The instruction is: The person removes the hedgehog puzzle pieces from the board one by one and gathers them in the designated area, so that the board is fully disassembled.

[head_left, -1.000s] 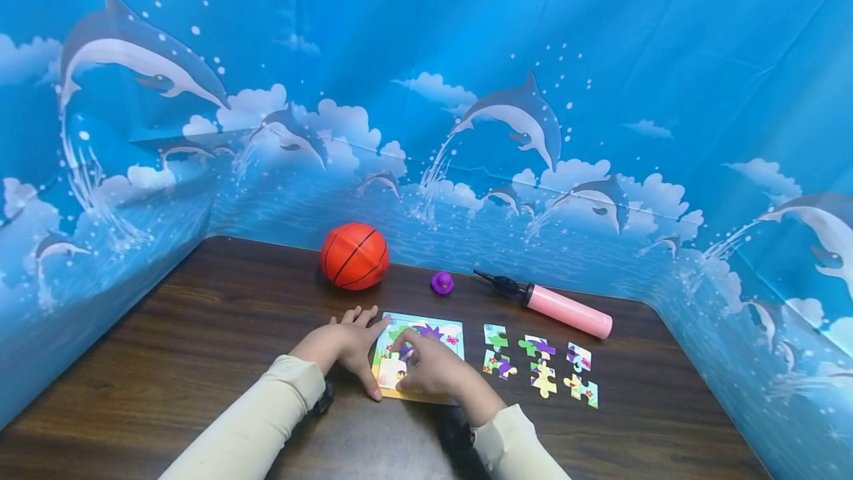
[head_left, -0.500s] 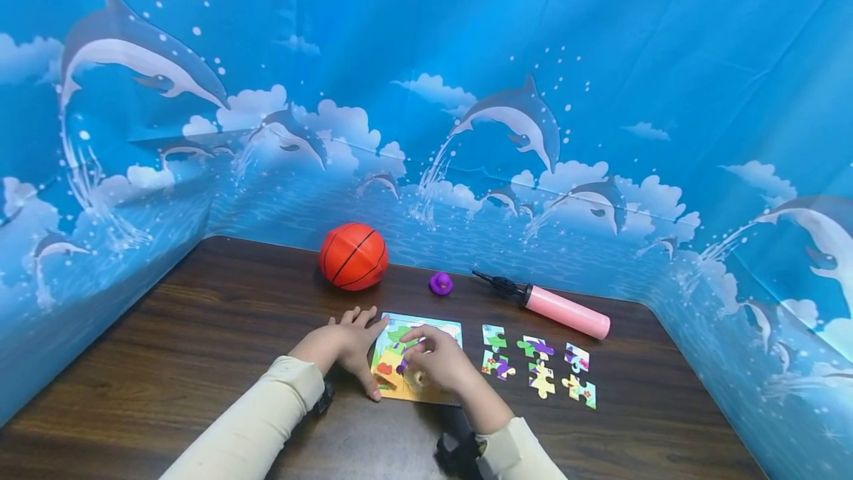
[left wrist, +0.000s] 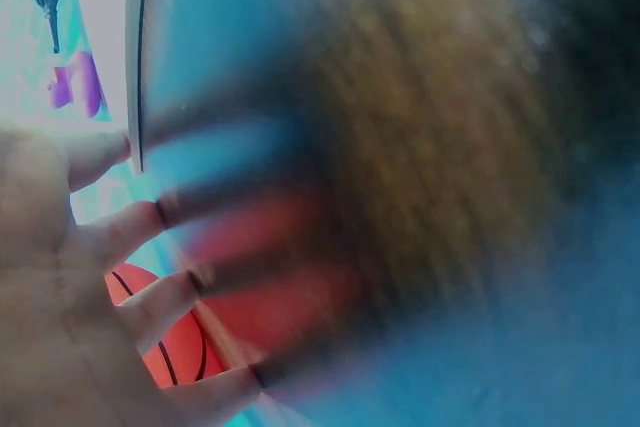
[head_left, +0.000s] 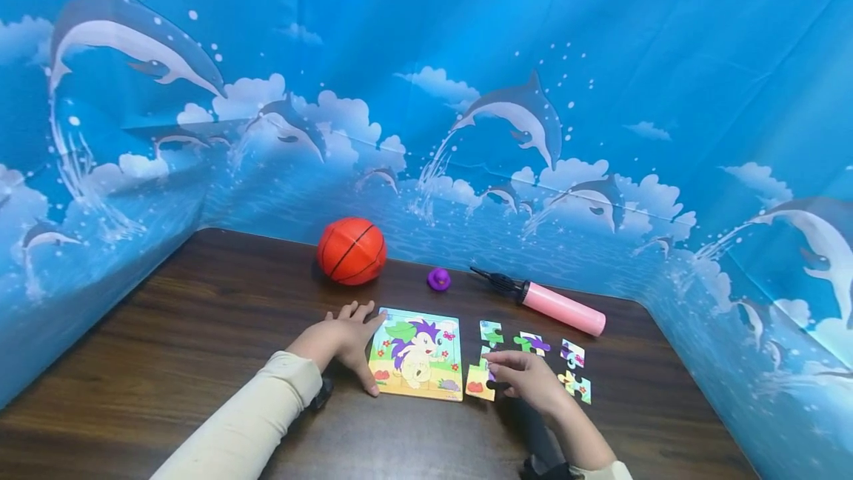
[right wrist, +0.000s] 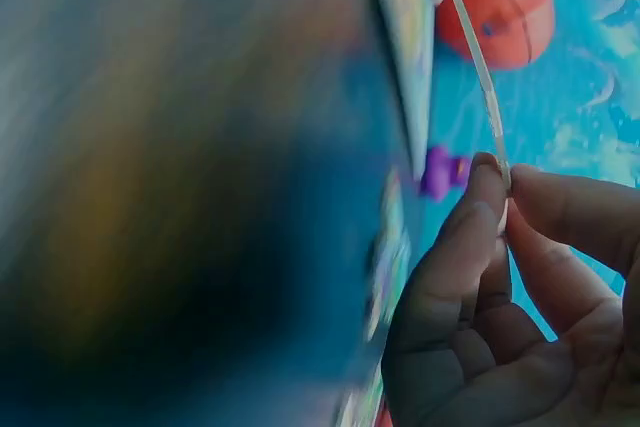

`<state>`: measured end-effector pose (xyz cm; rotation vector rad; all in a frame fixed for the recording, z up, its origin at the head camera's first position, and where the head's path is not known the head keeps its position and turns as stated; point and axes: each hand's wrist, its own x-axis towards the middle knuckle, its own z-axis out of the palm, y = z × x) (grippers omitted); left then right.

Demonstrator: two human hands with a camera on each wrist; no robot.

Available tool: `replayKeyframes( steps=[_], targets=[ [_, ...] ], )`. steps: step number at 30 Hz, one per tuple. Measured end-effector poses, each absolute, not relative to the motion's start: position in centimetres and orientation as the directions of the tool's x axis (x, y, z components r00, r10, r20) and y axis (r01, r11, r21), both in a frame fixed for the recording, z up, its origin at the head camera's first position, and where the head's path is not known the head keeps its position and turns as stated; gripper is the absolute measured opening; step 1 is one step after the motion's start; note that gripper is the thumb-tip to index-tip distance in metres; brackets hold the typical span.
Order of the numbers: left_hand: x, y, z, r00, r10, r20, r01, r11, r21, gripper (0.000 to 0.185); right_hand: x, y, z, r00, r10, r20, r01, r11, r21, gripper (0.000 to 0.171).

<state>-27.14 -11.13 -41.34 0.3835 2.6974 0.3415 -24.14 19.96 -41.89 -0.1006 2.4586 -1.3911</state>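
Note:
A colourful puzzle board (head_left: 416,354) with a hedgehog picture lies on the dark wooden table (head_left: 200,317). My left hand (head_left: 346,341) rests flat on the table, fingers straight, against the board's left edge. My right hand (head_left: 512,376) is just right of the board and pinches a yellow-orange puzzle piece (head_left: 480,382) between thumb and fingers. In the right wrist view this piece (right wrist: 485,77) shows edge-on in my fingertips (right wrist: 490,182). Several loose puzzle pieces (head_left: 533,343) lie to the right of my right hand. The left wrist view is blurred, with spread fingers (left wrist: 130,232).
An orange basketball (head_left: 351,250), a small purple duck (head_left: 439,278) and a pink hand pump (head_left: 556,306) sit along the table's back edge. A blue dolphin-print backdrop (head_left: 466,95) closes the table on three sides.
My right hand has moved off the board to the right with a piece pinched in it, uncovering the hedgehog picture. The left hand has stayed at the board's left edge.

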Motion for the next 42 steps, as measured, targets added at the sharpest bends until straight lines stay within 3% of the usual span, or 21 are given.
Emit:
replayKeyframes(
  steps=[9,18,24,31,36,42],
  targets=[
    [-28.0,-11.5,-42.6,-0.891,0.308,-0.332,0.215,0.933,0.288,0.14,-23.3,22.1,-42.7,-0.954,-0.181,-0.241,0.078,0.624,-0.777,0.029],
    [-28.5,-11.4,-43.2,-0.895,0.287,-0.342,0.198,0.942,0.271,0.14,-23.4,20.6,-42.6,-0.995,-0.081,-0.064,-0.024,0.784,-0.62,0.019],
    [-28.3,-11.4,-42.9,-0.895,0.287,-0.34,0.201,0.942,0.267,0.14,-23.8,17.1,-42.2,-0.96,-0.274,-0.062,-0.172,0.749,-0.64,0.023],
    [-27.2,-11.1,-41.5,-0.889,0.307,-0.34,0.214,0.934,0.285,0.131,-24.3,12.0,-41.8,-0.872,-0.487,-0.049,-0.393,0.756,-0.523,0.038],
    [-26.7,-11.1,-41.2,-0.892,0.311,-0.329,0.22,0.933,0.285,0.127,-24.9,9.9,-41.5,-0.828,-0.546,-0.124,-0.428,0.76,-0.49,0.046],
    [-26.6,-11.0,-40.6,-0.888,0.311,-0.34,0.217,0.933,0.287,0.125,-25.3,9.7,-41.9,-0.837,-0.525,-0.154,-0.376,0.756,-0.535,0.039]
  ],
)
